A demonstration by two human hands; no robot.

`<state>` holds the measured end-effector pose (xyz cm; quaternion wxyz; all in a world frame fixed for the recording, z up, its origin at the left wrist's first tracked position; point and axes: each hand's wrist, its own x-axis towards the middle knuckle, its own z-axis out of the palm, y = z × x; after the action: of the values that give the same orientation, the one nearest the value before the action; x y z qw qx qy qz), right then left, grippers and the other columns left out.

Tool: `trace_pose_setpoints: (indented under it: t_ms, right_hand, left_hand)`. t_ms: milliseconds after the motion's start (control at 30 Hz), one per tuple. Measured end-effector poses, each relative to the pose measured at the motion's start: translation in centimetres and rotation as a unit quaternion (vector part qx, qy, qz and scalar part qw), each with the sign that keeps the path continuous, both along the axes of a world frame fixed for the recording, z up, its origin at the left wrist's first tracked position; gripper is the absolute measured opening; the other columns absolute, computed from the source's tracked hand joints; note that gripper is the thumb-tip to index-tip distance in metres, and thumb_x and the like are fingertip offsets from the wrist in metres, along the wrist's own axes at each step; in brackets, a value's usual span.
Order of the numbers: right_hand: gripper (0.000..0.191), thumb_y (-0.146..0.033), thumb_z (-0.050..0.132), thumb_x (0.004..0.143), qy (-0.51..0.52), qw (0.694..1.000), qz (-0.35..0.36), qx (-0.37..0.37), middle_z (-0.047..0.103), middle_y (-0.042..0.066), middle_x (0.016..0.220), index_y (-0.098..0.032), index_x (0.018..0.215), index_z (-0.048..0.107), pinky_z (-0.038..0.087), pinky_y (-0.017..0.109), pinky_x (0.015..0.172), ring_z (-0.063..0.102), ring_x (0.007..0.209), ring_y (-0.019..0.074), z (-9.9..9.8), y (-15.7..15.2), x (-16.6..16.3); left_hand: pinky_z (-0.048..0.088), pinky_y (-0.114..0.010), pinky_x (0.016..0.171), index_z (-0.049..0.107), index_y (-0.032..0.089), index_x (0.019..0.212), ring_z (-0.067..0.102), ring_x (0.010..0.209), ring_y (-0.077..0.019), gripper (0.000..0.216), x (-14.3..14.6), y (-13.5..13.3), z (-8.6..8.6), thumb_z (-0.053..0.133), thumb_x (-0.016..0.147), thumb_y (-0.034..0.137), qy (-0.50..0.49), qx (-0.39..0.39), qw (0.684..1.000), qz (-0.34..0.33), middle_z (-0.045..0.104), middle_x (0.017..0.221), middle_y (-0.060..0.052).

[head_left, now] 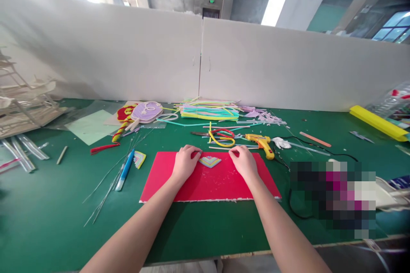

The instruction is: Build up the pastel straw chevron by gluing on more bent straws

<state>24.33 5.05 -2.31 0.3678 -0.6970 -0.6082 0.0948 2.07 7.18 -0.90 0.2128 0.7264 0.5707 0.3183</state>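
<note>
A red board (211, 185) with a rough white front edge lies flat on the green table. On its far half rests a small fan-shaped piece (210, 161) with V-shaped bands in pastel colours. My left hand (186, 163) is closed in a pinch at the piece's left corner; whatever its fingertips hold is too small to make out. To the right of the piece, apart from it, my right hand (244, 162) has thumb and fingers pressed together over the board. Anything in that pinch is hidden too. A similar striped fan piece (139, 159) lies left of the board.
Behind the board lie red-handled scissors (224, 133), a yellow glue gun (261, 143) and bundled pastel fuzzy strips (209, 111). Thin wires (105, 196) and a blue pen (126, 169) lie at left. A purple fan-shaped craft (147, 111) sits farther back. White panels (128, 51) border the table.
</note>
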Motion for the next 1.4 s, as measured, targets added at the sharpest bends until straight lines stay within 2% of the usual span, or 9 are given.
trace_pose_setpoints:
  t_ms: [400,633,767,867,1000,1200,1400]
  right_hand:
    - [0.019,-0.033,0.051,0.084,0.002,0.999,0.006,0.046,0.062,0.004,0.085,-0.019,0.079,0.063,0.046,0.028,0.066,0.054,0.062,0.0142,-0.3,0.3,-0.3]
    - [0.028,-0.038,0.046,0.089,-0.055,0.997,0.000,0.053,0.062,0.007,0.085,-0.020,0.081,0.066,0.045,0.029,0.068,0.059,0.082,0.0204,-0.3,0.2,-0.5]
    - [0.032,-0.042,0.045,0.090,-0.103,0.994,-0.017,0.042,0.061,0.008,0.086,-0.020,0.083,0.068,0.041,0.029,0.060,0.059,0.077,0.0205,0.7,1.1,-0.1]
    - [0.026,-0.043,0.056,0.085,-0.150,0.988,0.024,0.016,0.060,0.005,0.085,-0.021,0.083,0.068,0.039,0.028,0.057,0.059,0.068,0.0177,1.6,2.4,0.1]
    - [0.015,-0.036,0.066,0.079,-0.200,0.975,0.094,-0.016,0.060,0.003,0.090,-0.022,0.083,0.067,0.039,0.025,0.058,0.060,0.073,0.0166,2.1,3.8,0.1]
    - [0.007,-0.027,0.059,0.086,-0.222,0.963,0.149,-0.033,0.060,0.003,0.093,-0.021,0.082,0.059,0.039,0.024,0.059,0.061,0.085,0.0170,1.9,4.7,0.1]
    - [0.009,-0.026,0.054,0.088,-0.224,0.960,0.163,-0.027,0.061,0.003,0.085,-0.021,0.081,0.055,0.038,0.026,0.064,0.059,0.079,0.0172,2.9,6.2,0.9]
  left_hand:
    - [0.046,-0.034,0.086,0.070,0.021,0.087,0.058,0.094,-0.0221,0.020,-0.3,-0.1,0.1,0.050,0.083,0.017,0.011,-0.008,1.000,0.008,0.067,0.096,-0.005]
    - [0.046,-0.035,0.085,0.069,0.022,0.086,0.059,0.092,-0.0224,0.020,-0.3,-0.1,-0.1,0.049,0.084,0.019,0.011,0.005,1.000,0.004,0.067,0.094,-0.005]
    - [0.045,-0.035,0.085,0.069,0.021,0.085,0.059,0.091,-0.0221,0.020,-0.3,0.0,-0.3,0.049,0.085,0.018,0.012,0.015,1.000,0.000,0.067,0.092,-0.005]
    - [0.045,-0.035,0.084,0.068,0.021,0.087,0.059,0.092,-0.0224,0.021,-0.4,-0.1,-0.5,0.048,0.085,0.018,0.012,0.017,1.000,0.000,0.067,0.094,-0.005]
    - [0.045,-0.035,0.085,0.068,0.021,0.087,0.059,0.092,-0.0221,0.021,-0.4,-0.1,-0.5,0.047,0.086,0.019,0.009,0.014,1.000,-0.002,0.067,0.095,-0.005]
    - [0.044,-0.035,0.085,0.068,0.022,0.087,0.059,0.091,-0.0216,0.021,-0.3,-0.1,-0.4,0.047,0.086,0.018,0.003,0.009,1.000,0.000,0.067,0.095,-0.004]
    - [0.045,-0.034,0.083,0.068,0.022,0.086,0.059,0.091,-0.0221,0.020,-0.2,-0.3,-0.1,0.048,0.085,0.019,0.008,0.005,1.000,0.002,0.067,0.093,-0.004]
